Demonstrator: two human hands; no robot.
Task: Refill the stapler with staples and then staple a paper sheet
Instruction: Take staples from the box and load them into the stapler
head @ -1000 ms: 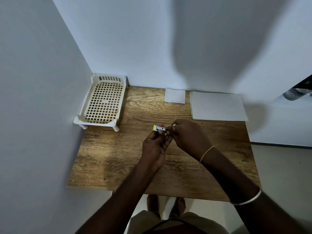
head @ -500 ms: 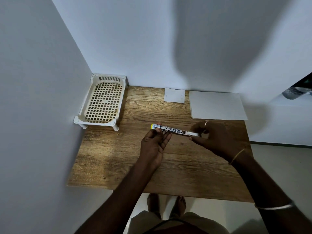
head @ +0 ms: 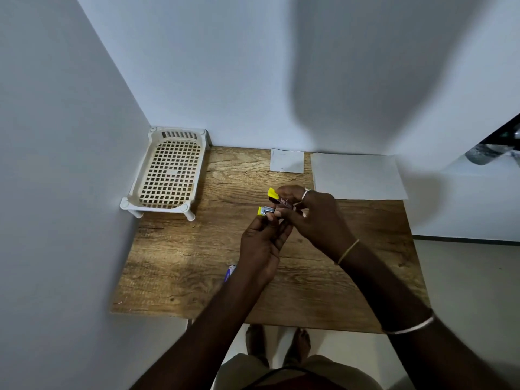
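Note:
A small stapler with yellow ends is held above the middle of the wooden table. It stands open at an angle, its yellow-tipped upper arm raised over the metal staple channel. My left hand grips the lower part from below. My right hand pinches the upper arm from the right. A large white paper sheet lies at the back right of the table. Beside my left wrist a small blue and purple thing, perhaps the staple box, lies mostly hidden.
A cream plastic lattice basket stands on short legs at the table's back left corner against the wall. A small white paper square lies at the back middle. Walls close the left and back sides. My bare feet show below the front edge.
Half a second ago the stapler was spread out long between my hands; now my right hand has come back left and the upper arm is folded over the lower part at an angle.

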